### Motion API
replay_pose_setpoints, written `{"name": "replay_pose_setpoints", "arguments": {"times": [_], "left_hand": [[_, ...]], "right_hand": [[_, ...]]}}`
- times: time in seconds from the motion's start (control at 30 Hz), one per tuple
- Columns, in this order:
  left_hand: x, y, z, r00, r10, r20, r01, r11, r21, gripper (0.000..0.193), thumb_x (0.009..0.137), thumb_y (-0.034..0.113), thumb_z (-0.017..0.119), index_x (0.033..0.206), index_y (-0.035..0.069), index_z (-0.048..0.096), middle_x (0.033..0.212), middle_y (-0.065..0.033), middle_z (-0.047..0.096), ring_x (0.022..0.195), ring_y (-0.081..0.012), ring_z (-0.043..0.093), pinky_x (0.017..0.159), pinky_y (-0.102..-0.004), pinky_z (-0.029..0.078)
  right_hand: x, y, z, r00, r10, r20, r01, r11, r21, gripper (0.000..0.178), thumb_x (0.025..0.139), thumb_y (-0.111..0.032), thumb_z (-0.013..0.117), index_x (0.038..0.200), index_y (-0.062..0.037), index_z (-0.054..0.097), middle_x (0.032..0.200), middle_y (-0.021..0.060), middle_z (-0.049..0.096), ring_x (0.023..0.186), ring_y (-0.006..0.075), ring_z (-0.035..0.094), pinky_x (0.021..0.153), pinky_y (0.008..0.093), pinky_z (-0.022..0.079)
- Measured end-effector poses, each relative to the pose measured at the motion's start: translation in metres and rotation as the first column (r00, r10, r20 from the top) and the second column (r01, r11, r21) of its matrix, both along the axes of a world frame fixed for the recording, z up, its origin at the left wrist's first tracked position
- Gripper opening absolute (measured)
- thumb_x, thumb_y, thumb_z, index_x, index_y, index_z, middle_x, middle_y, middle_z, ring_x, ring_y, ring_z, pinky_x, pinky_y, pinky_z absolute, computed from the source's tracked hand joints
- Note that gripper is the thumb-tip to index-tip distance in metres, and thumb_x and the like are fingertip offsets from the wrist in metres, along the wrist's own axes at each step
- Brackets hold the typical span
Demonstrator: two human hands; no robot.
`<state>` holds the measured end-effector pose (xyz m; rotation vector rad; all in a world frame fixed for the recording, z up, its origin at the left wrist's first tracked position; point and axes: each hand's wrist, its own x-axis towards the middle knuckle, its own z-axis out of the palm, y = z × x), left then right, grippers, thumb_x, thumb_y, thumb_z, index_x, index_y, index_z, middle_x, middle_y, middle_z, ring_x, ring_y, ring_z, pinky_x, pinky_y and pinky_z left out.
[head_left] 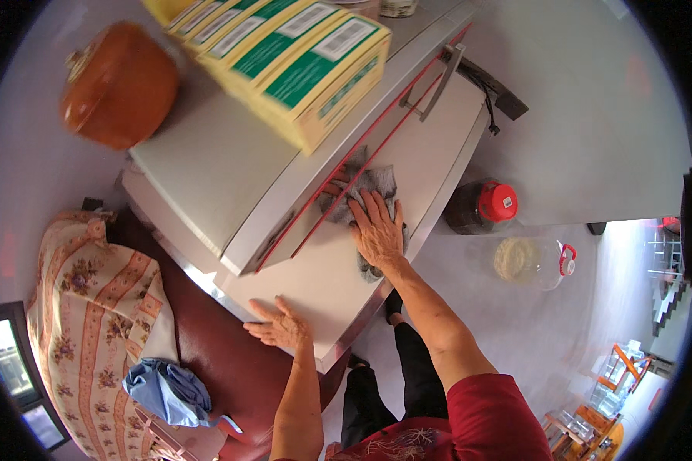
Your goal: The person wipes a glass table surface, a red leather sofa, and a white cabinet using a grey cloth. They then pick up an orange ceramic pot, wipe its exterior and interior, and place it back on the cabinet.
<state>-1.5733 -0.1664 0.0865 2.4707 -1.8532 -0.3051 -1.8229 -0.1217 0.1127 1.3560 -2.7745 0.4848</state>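
My right hand (pixel 379 230) lies on a crumpled grey cloth (pixel 384 180), its fingers spread and pressing the cloth against a white cabinet surface (pixel 315 288). Part of the cloth sticks out beside my wrist. The hand and cloth are mirrored in the glossy red-edged panel next to them. At the near left end of the same white surface is my left hand (pixel 281 326), empty, with its fingers apart and stretched out. Whether its palm touches the surface I cannot tell. A grey metal handle (pixel 438 84) stands at the far end of the panel.
Yellow and green boxes (pixel 315 69) and a brown lidded pot (pixel 121 86) stand on the higher grey top. A red-lidded dark jar (pixel 498 201) and a clear container (pixel 527 260) are on the floor at right. A dark red seat (pixel 231 353) with flowered fabric (pixel 77 307) and blue cloth (pixel 168 390) is at left.
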Motion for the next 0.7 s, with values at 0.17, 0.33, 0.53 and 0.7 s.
{"name": "replay_pose_setpoints", "arguments": {"times": [0.17,0.33,0.53,0.7], "left_hand": [[-0.019,0.005,0.018,0.999,0.018,0.04,-0.016,0.999,-0.052,0.068,0.09,0.064,0.032,0.147,0.031,0.018,0.149,-0.0259,0.01,0.137,-0.0398,0.015,0.109,-0.0517,0.017],[-0.018,0.006,0.016,0.998,0.004,0.068,0.002,0.996,-0.088,0.067,0.089,0.064,0.033,0.146,0.031,0.02,0.149,-0.0254,0.012,0.137,-0.0387,0.019,0.109,-0.05,0.02],[-0.021,0.004,0.017,0.997,0.012,0.071,-0.005,0.995,-0.102,0.066,0.09,0.063,0.035,0.146,0.032,0.021,0.149,-0.025,0.013,0.136,-0.0383,0.02,0.108,-0.0497,0.022],[-0.019,0.004,0.018,0.998,0.0,0.059,0.007,0.994,-0.107,0.067,0.089,0.064,0.034,0.146,0.031,0.021,0.149,-0.0249,0.013,0.137,-0.0385,0.019,0.107,-0.0506,0.022]], "right_hand": [[-0.072,0.004,-0.005,0.994,-0.089,0.057,0.085,0.994,0.073,0.05,0.087,-0.028,0.051,0.135,-0.0207,0.041,0.145,0.0043,0.031,0.135,0.023,0.027,0.109,0.0582,0.012],[-0.135,0.008,-0.01,0.99,-0.139,0.019,0.138,0.99,0.02,0.052,0.086,-0.025,0.051,0.136,-0.0198,0.04,0.145,0.0049,0.03,0.135,0.0245,0.026,0.108,0.0581,0.014],[-0.216,0.008,-0.014,0.965,-0.254,-0.062,0.258,0.964,0.066,0.05,0.086,-0.027,0.051,0.134,-0.022,0.041,0.144,0.0074,0.031,0.134,0.0281,0.027,0.105,0.0623,0.016],[-0.264,0.005,-0.014,0.88,-0.47,-0.059,0.473,0.879,0.055,0.048,0.088,-0.03,0.05,0.134,-0.0236,0.041,0.143,0.0106,0.03,0.133,0.0352,0.026,0.1,0.0656,0.019]]}}
